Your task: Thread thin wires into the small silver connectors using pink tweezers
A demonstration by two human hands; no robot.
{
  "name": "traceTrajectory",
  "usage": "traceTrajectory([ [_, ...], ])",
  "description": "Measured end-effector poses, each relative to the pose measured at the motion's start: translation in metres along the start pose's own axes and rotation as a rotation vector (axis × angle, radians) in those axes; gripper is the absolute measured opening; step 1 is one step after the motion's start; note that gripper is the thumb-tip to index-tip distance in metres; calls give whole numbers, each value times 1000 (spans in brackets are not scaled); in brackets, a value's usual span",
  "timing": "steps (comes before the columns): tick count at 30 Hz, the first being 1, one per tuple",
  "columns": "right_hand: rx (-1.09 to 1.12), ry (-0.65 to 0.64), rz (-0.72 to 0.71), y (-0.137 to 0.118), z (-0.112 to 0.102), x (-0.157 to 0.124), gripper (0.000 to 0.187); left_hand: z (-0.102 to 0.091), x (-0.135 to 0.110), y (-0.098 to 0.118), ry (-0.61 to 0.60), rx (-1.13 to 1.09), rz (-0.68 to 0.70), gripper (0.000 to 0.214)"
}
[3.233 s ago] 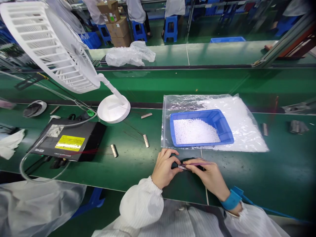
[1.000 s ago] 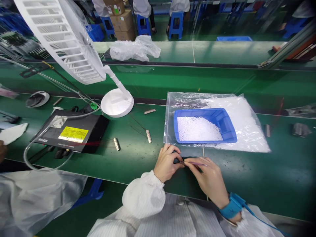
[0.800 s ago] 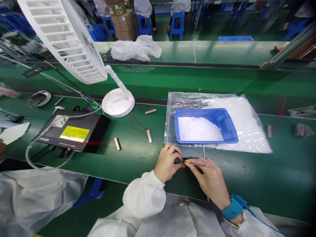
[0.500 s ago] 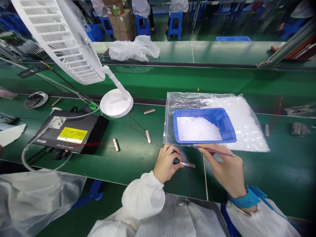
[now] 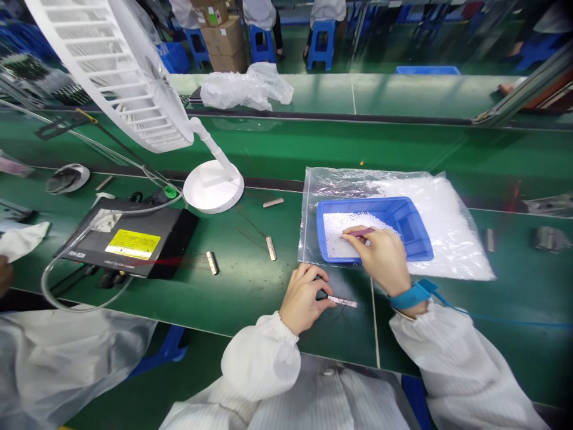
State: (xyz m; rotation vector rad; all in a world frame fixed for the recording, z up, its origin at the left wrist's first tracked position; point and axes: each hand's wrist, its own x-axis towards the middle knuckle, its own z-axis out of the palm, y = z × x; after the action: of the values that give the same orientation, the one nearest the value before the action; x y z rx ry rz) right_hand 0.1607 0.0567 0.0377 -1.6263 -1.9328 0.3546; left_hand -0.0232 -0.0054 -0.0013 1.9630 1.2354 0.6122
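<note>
My left hand (image 5: 304, 297) rests on the green bench, thumb and fingers pinched on one end of a small narrow metallic block (image 5: 344, 301) with a row of fine marks or pins. A dark part shows between those fingers. Over the blue tray (image 5: 418, 239), my right hand (image 5: 382, 254) grips slim purple tweezers (image 5: 363, 232) like a pen. Their tip points down into the small white beads (image 5: 335, 230) heaped in the tray; whether it holds a bead is too small to tell. Beneath the tray lies a clear zip bag (image 5: 461, 239) full of white beads.
Similar small metal blocks (image 5: 271, 248) lie to the left, some with thin wires. A black control box (image 5: 134, 239) with tubing and a white fan (image 5: 213, 186) stand farther left. At the left edge, another person's hand (image 5: 4, 275) is near a white cloth (image 5: 24, 240).
My right hand has moved left and forward from the tray's near edge, bringing the tweezers into the beads. My left hand stays on the metallic block. The other person's hand shows more at the left.
</note>
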Motion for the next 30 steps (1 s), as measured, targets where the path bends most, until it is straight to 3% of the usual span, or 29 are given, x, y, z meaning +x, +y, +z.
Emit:
traceTrajectory([
  [16, -48, 29, -5, 2, 1, 2, 22, 1, 0, -1, 1, 10, 4, 18],
  [30, -125, -57, -2, 5, 6, 5, 25, 1, -1, 0, 4, 4, 14, 18],
])
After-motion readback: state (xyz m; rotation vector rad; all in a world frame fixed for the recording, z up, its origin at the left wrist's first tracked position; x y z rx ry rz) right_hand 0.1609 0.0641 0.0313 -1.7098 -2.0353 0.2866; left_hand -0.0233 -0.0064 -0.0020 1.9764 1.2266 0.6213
